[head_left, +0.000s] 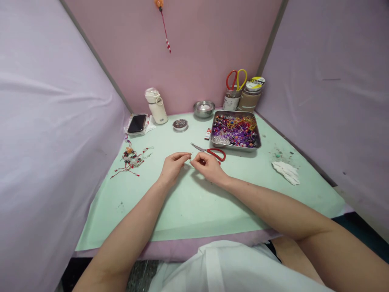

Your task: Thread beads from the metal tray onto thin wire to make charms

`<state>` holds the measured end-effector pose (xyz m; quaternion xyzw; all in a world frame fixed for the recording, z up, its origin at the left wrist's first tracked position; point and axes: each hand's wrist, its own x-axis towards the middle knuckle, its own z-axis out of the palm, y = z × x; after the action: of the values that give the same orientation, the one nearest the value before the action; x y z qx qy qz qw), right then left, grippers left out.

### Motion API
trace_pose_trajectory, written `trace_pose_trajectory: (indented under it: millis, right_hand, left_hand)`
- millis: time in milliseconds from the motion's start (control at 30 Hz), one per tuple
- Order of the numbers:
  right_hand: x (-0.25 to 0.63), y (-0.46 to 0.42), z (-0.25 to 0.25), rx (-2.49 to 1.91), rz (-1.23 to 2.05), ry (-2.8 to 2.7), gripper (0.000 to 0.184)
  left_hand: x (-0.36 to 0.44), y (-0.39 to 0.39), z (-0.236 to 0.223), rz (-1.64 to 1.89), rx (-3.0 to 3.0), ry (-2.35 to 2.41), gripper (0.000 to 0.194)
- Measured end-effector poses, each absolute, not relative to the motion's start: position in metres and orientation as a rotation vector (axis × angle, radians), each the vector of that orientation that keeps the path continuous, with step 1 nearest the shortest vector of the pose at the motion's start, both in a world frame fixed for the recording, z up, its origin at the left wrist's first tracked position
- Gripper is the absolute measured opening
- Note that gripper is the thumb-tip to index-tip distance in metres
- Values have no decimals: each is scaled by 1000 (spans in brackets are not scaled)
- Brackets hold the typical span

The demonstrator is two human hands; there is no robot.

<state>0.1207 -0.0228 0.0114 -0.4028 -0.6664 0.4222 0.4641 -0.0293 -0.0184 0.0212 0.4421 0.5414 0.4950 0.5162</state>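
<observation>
Over the middle of the table, my left hand (pixel 175 166) and my right hand (pixel 207 165) are close together, fingertips pinched. Between them shows a thin pale cord (pixel 190 163), too fine to follow fully. Its end at the left fingertips is hidden. Just beyond my right hand lie red-handled scissors (pixel 209 151), blades pointing left, part of the handle covered by the hand. A steel tray (pixel 236 149) full of purple, dark and clear beads with golden cord sits behind them to the right. To the left rests a bunch of beaded strings (pixel 132 159) with red cords.
At the back stand a white bottle (pixel 157 107), a small round dish (pixel 180 125), a metal bowl (pixel 204 109), and a jar (pixel 231 100) holding scissors. A phone (pixel 137 123) lies back left, a crumpled white cloth (pixel 286 172) at right. Fabric walls enclose three sides.
</observation>
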Motion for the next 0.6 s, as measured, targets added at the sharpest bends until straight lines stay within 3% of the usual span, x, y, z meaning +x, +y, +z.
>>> trace_pose_trajectory:
  millis: [600]
  right_hand:
    - [121,-20,7,-1012,946,-1653,14]
  left_hand:
    - [-28,-19,18,1206,1148,1313,16]
